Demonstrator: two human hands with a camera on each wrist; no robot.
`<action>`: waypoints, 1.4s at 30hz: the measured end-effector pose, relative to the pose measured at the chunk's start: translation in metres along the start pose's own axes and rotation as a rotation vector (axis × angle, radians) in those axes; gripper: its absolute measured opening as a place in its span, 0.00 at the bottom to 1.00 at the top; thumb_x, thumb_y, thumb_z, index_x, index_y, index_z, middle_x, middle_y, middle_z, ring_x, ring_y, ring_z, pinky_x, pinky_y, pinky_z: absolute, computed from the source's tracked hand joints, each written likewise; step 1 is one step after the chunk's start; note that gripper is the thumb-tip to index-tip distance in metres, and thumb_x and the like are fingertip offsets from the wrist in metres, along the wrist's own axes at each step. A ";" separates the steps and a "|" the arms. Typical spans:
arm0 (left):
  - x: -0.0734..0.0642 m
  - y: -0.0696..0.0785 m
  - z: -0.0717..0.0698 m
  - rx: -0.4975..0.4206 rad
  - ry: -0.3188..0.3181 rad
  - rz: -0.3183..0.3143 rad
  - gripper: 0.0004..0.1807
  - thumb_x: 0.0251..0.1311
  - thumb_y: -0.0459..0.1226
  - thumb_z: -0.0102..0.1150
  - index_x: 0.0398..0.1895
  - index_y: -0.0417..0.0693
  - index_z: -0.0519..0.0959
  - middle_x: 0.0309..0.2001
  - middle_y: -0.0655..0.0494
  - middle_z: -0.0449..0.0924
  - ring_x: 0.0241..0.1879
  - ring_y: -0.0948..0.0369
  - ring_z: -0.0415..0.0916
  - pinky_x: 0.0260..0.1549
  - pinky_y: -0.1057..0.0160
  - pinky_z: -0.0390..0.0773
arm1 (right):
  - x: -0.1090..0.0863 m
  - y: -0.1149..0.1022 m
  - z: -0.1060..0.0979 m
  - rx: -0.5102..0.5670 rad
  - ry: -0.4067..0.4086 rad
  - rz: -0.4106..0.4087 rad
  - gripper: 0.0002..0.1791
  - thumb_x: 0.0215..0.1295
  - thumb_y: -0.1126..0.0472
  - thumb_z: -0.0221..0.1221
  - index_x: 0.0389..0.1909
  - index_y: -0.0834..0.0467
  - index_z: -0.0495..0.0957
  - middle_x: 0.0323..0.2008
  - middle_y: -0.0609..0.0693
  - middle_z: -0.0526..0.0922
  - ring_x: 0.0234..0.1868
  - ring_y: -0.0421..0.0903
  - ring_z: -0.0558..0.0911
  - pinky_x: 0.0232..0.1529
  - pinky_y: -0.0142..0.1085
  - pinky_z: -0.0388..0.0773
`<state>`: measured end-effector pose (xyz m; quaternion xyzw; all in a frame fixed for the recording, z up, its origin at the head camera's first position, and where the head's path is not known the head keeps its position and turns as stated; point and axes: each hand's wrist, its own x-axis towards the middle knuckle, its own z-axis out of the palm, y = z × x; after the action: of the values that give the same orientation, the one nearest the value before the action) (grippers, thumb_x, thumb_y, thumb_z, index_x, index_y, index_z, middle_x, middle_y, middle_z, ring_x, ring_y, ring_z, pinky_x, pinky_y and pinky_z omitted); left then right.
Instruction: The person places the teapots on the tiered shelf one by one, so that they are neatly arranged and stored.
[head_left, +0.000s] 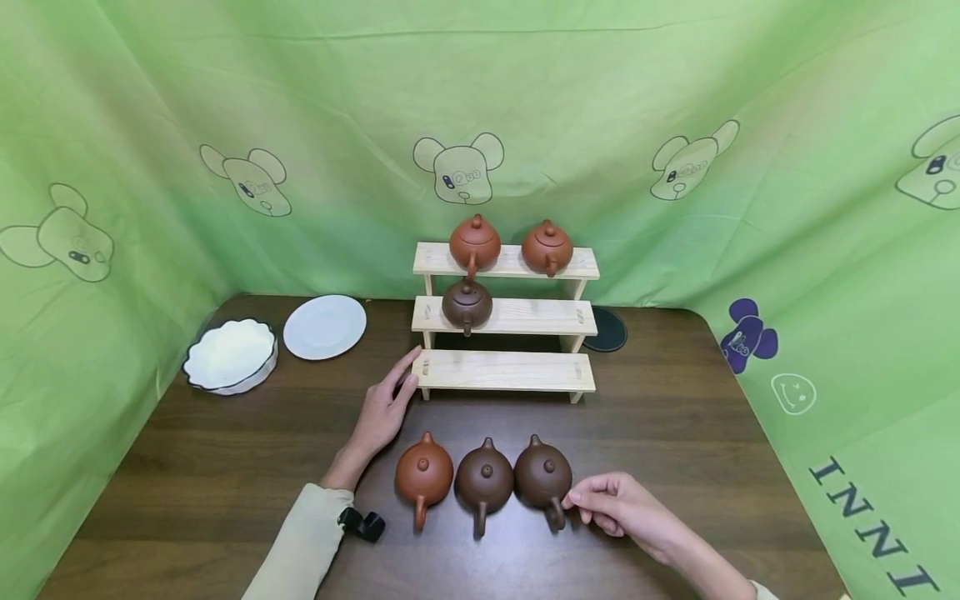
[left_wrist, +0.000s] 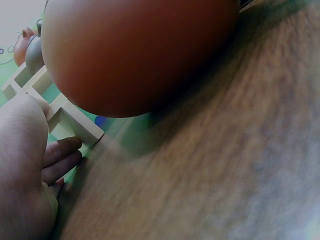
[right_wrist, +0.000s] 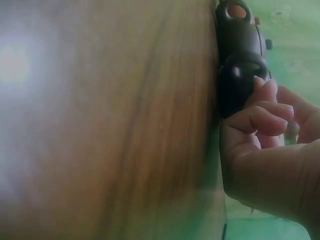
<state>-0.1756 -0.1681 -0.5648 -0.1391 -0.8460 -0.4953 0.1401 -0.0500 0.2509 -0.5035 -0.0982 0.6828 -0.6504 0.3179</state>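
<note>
My left hand (head_left: pixel 381 414) lies at the left end of the lowest step of a wooden three-step stand (head_left: pixel 504 369), fingers extended, fingertips at its edge. In front of the stand, a reddish-brown teapot (head_left: pixel 423 472), a dark brown teapot (head_left: pixel 484 479) and another dark brown teapot (head_left: pixel 542 473) stand in a row, handles towards me. My right hand (head_left: pixel 621 510) has bent fingers, with thumb and forefinger tips beside the rightmost teapot's handle. In the right wrist view, the fingertips overlap that dark teapot (right_wrist: pixel 235 87); whether they pinch the handle cannot be made out.
Two reddish teapots, one left (head_left: pixel 475 243) and one right (head_left: pixel 547 248), stand on the top step. A dark teapot (head_left: pixel 467 306) sits on the middle step's left. A scalloped white bowl (head_left: pixel 231 357) and white plate (head_left: pixel 325 327) are at left; a dark round mat (head_left: pixel 607 329) lies behind right.
</note>
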 end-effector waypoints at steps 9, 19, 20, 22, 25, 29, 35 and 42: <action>0.000 0.007 -0.001 -0.008 0.014 0.023 0.26 0.88 0.47 0.53 0.84 0.60 0.73 0.50 0.50 0.88 0.43 0.56 0.80 0.52 0.51 0.78 | 0.001 0.005 0.009 0.085 -0.087 0.017 0.22 0.86 0.63 0.57 0.57 0.83 0.80 0.27 0.38 0.81 0.20 0.29 0.65 0.21 0.29 0.53; -0.001 0.008 -0.001 0.006 0.009 0.020 0.26 0.89 0.47 0.52 0.84 0.58 0.73 0.50 0.50 0.88 0.42 0.55 0.79 0.51 0.52 0.77 | 0.004 0.007 0.014 0.113 -0.091 0.027 0.17 0.85 0.63 0.58 0.55 0.73 0.87 0.29 0.37 0.82 0.20 0.29 0.65 0.21 0.27 0.54; -0.001 0.010 -0.002 -0.004 0.009 0.019 0.26 0.89 0.47 0.52 0.84 0.58 0.72 0.49 0.49 0.87 0.42 0.54 0.78 0.51 0.50 0.77 | 0.004 0.007 0.014 0.115 -0.090 0.029 0.16 0.85 0.63 0.58 0.55 0.73 0.87 0.30 0.38 0.84 0.20 0.28 0.65 0.22 0.27 0.55; -0.001 0.011 -0.002 -0.009 0.013 0.017 0.26 0.89 0.47 0.52 0.84 0.59 0.73 0.48 0.49 0.87 0.41 0.54 0.79 0.50 0.50 0.77 | 0.005 0.008 0.014 0.118 -0.095 0.013 0.17 0.84 0.64 0.58 0.55 0.75 0.86 0.34 0.39 0.88 0.21 0.28 0.66 0.22 0.26 0.56; -0.001 0.013 -0.003 -0.010 0.008 0.005 0.26 0.89 0.48 0.52 0.84 0.59 0.73 0.45 0.50 0.86 0.39 0.54 0.79 0.49 0.49 0.77 | 0.005 0.009 0.014 0.119 -0.100 -0.007 0.19 0.84 0.65 0.58 0.56 0.81 0.82 0.40 0.42 0.91 0.22 0.28 0.67 0.22 0.26 0.57; -0.001 0.013 -0.003 -0.016 0.007 0.011 0.26 0.89 0.47 0.52 0.84 0.58 0.73 0.35 0.56 0.77 0.31 0.58 0.72 0.45 0.53 0.73 | 0.005 0.009 0.015 0.112 -0.097 -0.025 0.21 0.83 0.65 0.59 0.57 0.84 0.79 0.39 0.42 0.91 0.23 0.29 0.68 0.23 0.25 0.58; -0.001 0.016 -0.004 -0.019 0.000 0.002 0.27 0.89 0.46 0.52 0.84 0.55 0.73 0.37 0.53 0.82 0.32 0.57 0.74 0.46 0.50 0.76 | 0.003 0.008 0.014 0.090 -0.067 -0.021 0.21 0.82 0.65 0.61 0.58 0.84 0.79 0.30 0.38 0.86 0.23 0.28 0.69 0.25 0.24 0.62; -0.001 0.011 -0.003 -0.001 -0.005 0.002 0.27 0.89 0.46 0.51 0.85 0.57 0.72 0.63 0.44 0.87 0.48 0.52 0.81 0.55 0.45 0.79 | 0.002 0.007 0.014 0.076 -0.022 -0.033 0.17 0.81 0.65 0.63 0.54 0.79 0.85 0.31 0.38 0.88 0.23 0.28 0.70 0.27 0.24 0.66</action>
<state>-0.1700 -0.1656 -0.5548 -0.1411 -0.8460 -0.4951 0.1385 -0.0423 0.2393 -0.5100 -0.1044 0.6525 -0.6797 0.3183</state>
